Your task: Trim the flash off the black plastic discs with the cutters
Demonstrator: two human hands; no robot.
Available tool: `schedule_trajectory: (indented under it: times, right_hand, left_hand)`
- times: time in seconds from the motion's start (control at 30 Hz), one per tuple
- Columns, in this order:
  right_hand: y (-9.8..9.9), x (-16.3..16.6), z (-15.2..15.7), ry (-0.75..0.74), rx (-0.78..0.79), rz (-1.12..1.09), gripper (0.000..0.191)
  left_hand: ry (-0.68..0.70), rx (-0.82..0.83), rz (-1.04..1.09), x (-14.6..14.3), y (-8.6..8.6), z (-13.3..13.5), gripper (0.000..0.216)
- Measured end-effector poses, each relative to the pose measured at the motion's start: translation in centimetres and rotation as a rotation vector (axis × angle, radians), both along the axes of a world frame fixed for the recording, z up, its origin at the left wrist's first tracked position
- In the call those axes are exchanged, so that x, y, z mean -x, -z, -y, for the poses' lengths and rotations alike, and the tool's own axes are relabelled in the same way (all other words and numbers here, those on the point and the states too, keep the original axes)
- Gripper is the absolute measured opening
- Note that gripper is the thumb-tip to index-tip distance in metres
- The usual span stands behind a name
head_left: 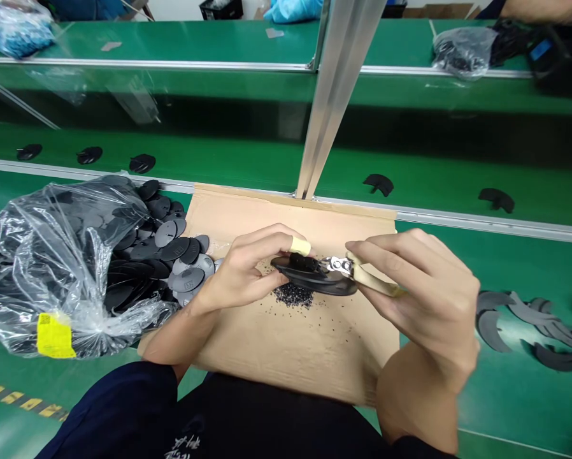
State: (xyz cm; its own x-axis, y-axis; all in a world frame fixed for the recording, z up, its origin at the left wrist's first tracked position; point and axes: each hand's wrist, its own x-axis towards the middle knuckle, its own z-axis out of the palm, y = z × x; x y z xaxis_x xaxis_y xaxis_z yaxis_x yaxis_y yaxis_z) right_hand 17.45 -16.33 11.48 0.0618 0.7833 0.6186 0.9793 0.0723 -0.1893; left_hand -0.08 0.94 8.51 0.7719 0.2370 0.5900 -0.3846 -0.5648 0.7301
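Note:
My left hand [252, 264] pinches the left edge of a round black plastic part [314, 278], with a pale yellow wrap on one finger. In my right hand [420, 287] is a pair of nippers with cream handles [374, 280]. Their metal head [339, 265] touches the upper side of the black part. How far the jaws are apart is too small to make out. Below the part, a small heap of black plastic bits [293, 295] lies on a sheet of brown cardboard [290, 344].
A clear plastic bag [66, 255] spills black discs [171, 248] at the left. Curved black pieces [529, 322] lie to the right. A metal post [336, 95] rises behind the cardboard. Black parts [143, 163] sit spaced along the green belt [248, 159]. A person's forearm [544, 9] shows at top right.

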Motion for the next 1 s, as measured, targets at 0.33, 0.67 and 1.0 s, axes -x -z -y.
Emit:
schedule_trajectory:
  times: [0.33, 0.67, 1.0]
  right_hand:
    - [0.11, -0.01, -0.21, -0.002, -0.063, 0.046, 0.013]
    - [0.15, 0.18, -0.43, 0.018, -0.101, 0.079, 0.015]
    - [0.35, 0.22, -0.28, 0.048, -0.109, 0.109, 0.018]
  left_hand:
    - [0.014, 0.043, -0.011, 0.07, 0.06, 0.09, 0.024]
    - [0.012, 0.040, -0.003, 0.11, 0.20, 0.13, 0.024]
    - [0.011, 0.005, 0.024, 0.06, 0.24, -0.01, 0.020]
